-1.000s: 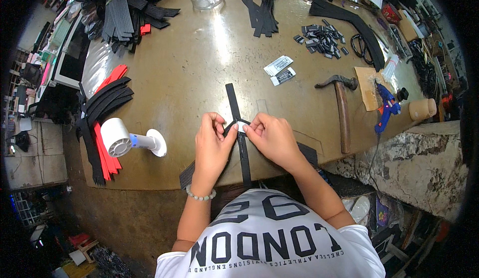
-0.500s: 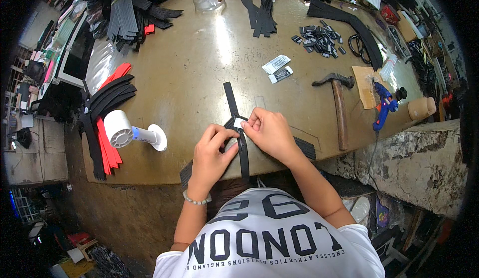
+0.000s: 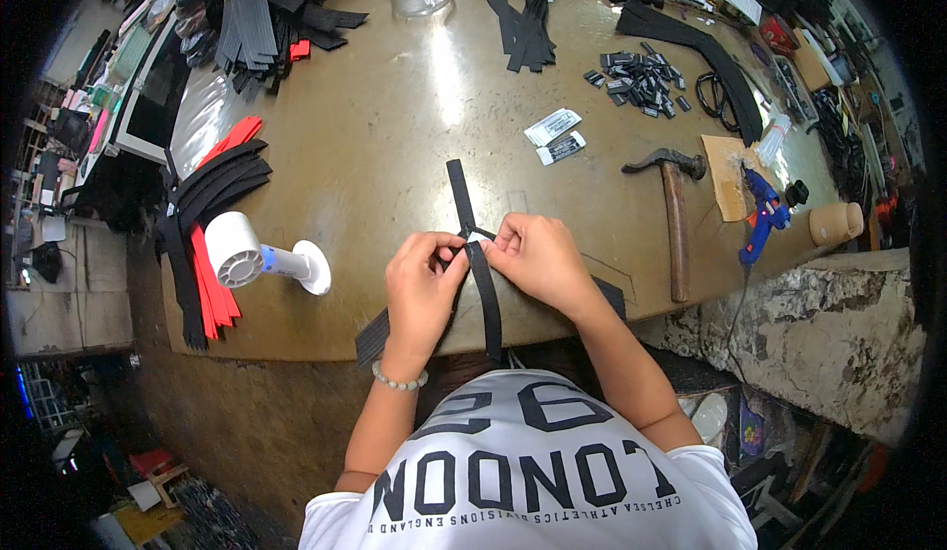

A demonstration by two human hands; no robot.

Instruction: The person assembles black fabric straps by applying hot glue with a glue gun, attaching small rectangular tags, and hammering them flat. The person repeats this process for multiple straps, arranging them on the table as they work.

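Observation:
My left hand point(image 3: 422, 289) pinches the middle of a black strap point(image 3: 486, 303), thumb and fingertips together just left of where several strips cross. The strap's upper end points away across the table, and its lower end hangs toward the near edge. A small white label point(image 3: 477, 237) lies at the crossing. Against it, my right hand point(image 3: 538, 262) has thumb and forefinger closed on the label's edge and the strip beneath. The fingertips hide most of the crossing. More dark straps point(image 3: 373, 340) spread out under both forearms.
A hammer point(image 3: 673, 215), a blue glue gun point(image 3: 762, 215) and a cardboard piece point(image 3: 725, 170) lie to the right. White labels point(image 3: 554, 128) and small black pieces point(image 3: 643, 80) are farther off. Leftward stand a small white fan point(image 3: 237, 251) and red and black straps point(image 3: 222, 289).
My left hand has moved slightly up and right, its fingertips now closer to the right hand's. The strap's lower end has swung a little right, and less of the white label shows.

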